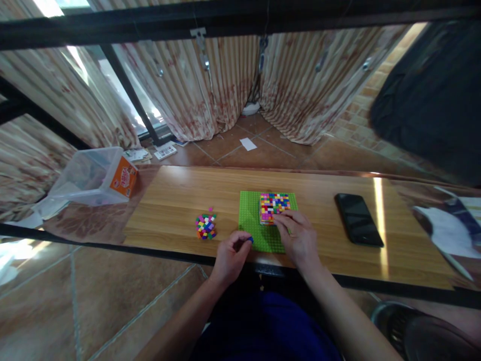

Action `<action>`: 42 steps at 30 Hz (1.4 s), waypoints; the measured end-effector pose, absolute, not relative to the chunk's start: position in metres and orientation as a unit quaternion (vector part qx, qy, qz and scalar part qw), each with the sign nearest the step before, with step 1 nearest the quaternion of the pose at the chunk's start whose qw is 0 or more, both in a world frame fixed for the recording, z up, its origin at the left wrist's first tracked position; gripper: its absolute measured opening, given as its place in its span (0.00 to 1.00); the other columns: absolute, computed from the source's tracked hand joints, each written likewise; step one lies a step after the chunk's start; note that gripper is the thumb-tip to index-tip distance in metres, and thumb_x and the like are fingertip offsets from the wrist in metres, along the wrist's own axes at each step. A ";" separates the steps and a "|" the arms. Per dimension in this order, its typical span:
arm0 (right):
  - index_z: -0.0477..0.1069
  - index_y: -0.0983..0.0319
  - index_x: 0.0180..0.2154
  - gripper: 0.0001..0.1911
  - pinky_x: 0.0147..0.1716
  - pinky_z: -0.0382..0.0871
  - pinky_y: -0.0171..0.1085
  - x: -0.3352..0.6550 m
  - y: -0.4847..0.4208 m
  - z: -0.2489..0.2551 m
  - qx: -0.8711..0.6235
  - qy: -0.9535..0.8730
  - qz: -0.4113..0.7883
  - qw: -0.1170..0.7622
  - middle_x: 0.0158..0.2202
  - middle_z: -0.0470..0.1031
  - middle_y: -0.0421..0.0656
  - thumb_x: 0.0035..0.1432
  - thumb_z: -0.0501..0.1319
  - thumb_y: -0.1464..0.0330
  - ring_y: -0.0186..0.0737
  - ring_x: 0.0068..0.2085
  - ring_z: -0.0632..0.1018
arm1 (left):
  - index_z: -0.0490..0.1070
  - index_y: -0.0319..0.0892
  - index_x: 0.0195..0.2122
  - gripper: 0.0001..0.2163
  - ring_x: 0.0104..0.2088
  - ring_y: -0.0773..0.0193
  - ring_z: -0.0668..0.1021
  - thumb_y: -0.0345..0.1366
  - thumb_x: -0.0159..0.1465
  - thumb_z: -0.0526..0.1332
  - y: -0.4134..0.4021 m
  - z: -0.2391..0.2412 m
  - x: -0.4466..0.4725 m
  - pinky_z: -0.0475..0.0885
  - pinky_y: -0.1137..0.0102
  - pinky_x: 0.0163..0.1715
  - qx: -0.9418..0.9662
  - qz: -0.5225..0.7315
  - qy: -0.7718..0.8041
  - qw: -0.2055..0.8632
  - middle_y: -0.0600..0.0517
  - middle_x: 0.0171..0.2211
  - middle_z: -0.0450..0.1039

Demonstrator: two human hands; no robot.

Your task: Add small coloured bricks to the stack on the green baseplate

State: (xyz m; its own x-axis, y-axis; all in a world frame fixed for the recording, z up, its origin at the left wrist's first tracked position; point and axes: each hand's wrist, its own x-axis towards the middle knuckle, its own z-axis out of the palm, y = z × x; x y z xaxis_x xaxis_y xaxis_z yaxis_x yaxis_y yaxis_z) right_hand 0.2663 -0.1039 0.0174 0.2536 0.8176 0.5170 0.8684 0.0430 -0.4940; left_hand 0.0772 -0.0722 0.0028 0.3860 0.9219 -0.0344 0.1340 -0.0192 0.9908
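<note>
A green studded baseplate (248,215) lies on the wooden table, and on it stands a block built of many-coloured toy bricks (274,203). My right hand (299,238) reaches the block's near right corner, thumb and fingers pinched together there; whether a brick is between the fingertips is hidden. Near the baseplate's front left corner, my left hand (232,255) pinches a small blue toy brick (250,240) between thumb and forefinger. Farther left lies a loose pile of small coloured bricks (206,226).
A black phone (358,219) lies on the table (315,190) to the right. Past the table's left end is a clear plastic bin (90,175) with an orange label. Striped curtains (233,85) hang behind, and a dark rounded object (432,100) fills the far right.
</note>
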 end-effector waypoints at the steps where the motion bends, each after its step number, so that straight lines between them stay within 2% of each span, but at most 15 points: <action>1: 0.78 0.57 0.36 0.11 0.43 0.71 0.41 0.266 -0.103 0.018 -0.692 -0.603 -0.029 0.395 0.38 0.76 0.44 0.62 0.57 0.65 0.41 0.40 0.76 | 0.73 0.42 0.35 0.04 0.32 0.65 0.75 0.35 0.60 0.61 -0.072 0.002 0.077 0.71 0.72 0.34 0.620 0.352 0.425 0.558 0.52 0.31 0.73; 7: 0.77 0.59 0.34 0.09 0.42 0.72 0.41 0.261 -0.102 0.017 -0.689 -0.589 -0.028 0.421 0.35 0.78 0.44 0.61 0.58 0.65 0.40 0.38 0.77 | 0.73 0.42 0.37 0.05 0.34 0.64 0.76 0.36 0.61 0.61 -0.074 -0.002 0.075 0.71 0.71 0.35 0.621 0.348 0.419 0.564 0.51 0.32 0.73; 20: 0.78 0.60 0.36 0.11 0.41 0.73 0.40 0.264 -0.103 0.003 -0.665 -0.617 -0.095 0.410 0.36 0.78 0.46 0.63 0.57 0.67 0.40 0.39 0.77 | 0.73 0.41 0.38 0.05 0.33 0.66 0.74 0.35 0.62 0.60 -0.075 -0.003 0.075 0.69 0.73 0.35 0.620 0.347 0.415 0.568 0.52 0.32 0.73; 28: 0.77 0.59 0.40 0.10 0.43 0.73 0.40 0.258 -0.111 0.006 -0.675 -0.604 -0.074 0.417 0.39 0.78 0.45 0.63 0.56 0.67 0.40 0.41 0.78 | 0.73 0.41 0.37 0.06 0.32 0.66 0.75 0.36 0.61 0.62 -0.074 -0.004 0.077 0.72 0.72 0.34 0.594 0.367 0.417 0.581 0.52 0.32 0.74; 31: 0.75 0.59 0.43 0.11 0.44 0.73 0.38 0.241 -0.123 0.007 -0.680 -0.586 -0.039 0.440 0.39 0.78 0.45 0.63 0.56 0.69 0.39 0.41 0.78 | 0.73 0.40 0.37 0.06 0.32 0.66 0.76 0.36 0.61 0.62 -0.073 -0.008 0.077 0.73 0.71 0.35 0.586 0.373 0.410 0.592 0.51 0.33 0.74; 36: 0.74 0.59 0.44 0.11 0.42 0.73 0.37 0.212 -0.136 0.001 -0.643 -0.625 0.090 0.433 0.40 0.76 0.44 0.63 0.56 0.71 0.37 0.42 0.77 | 0.74 0.40 0.38 0.07 0.34 0.65 0.77 0.36 0.61 0.61 -0.071 -0.008 0.075 0.73 0.70 0.37 0.596 0.377 0.408 0.581 0.50 0.34 0.76; 42: 0.74 0.60 0.43 0.09 0.42 0.72 0.38 0.201 -0.130 -0.002 -0.651 -0.601 0.116 0.449 0.39 0.76 0.45 0.61 0.59 0.70 0.39 0.41 0.76 | 0.75 0.40 0.37 0.06 0.37 0.63 0.78 0.35 0.62 0.61 -0.069 -0.002 0.073 0.73 0.70 0.40 0.617 0.373 0.403 0.563 0.50 0.34 0.77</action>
